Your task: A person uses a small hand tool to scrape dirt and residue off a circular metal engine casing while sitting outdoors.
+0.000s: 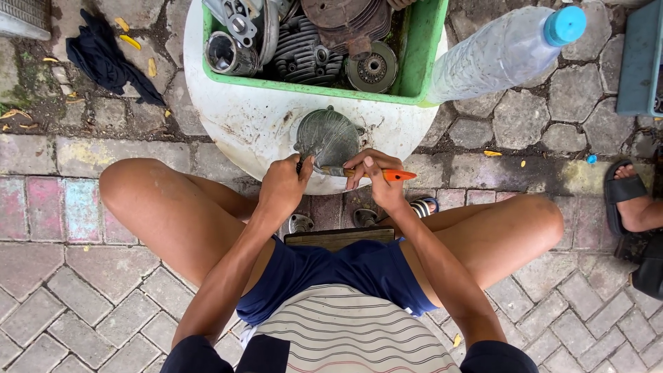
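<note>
A round grey metal engine cover (328, 137) rests on the near edge of a white round basin (262, 128). My left hand (282, 188) grips the cover's lower left edge. My right hand (375, 178) is closed on a tool with an orange handle (399, 175), and the tool's tip lies against the cover's lower edge. Both hands sit between my bare knees, just in front of the basin.
A green tray (414, 65) in the basin holds several dirty engine parts. A clear plastic bottle with a blue cap (504, 52) leans at the right. A dark cloth (103, 59) lies at the left. Another person's sandalled foot (632, 200) stands right. Paving stones cover the ground.
</note>
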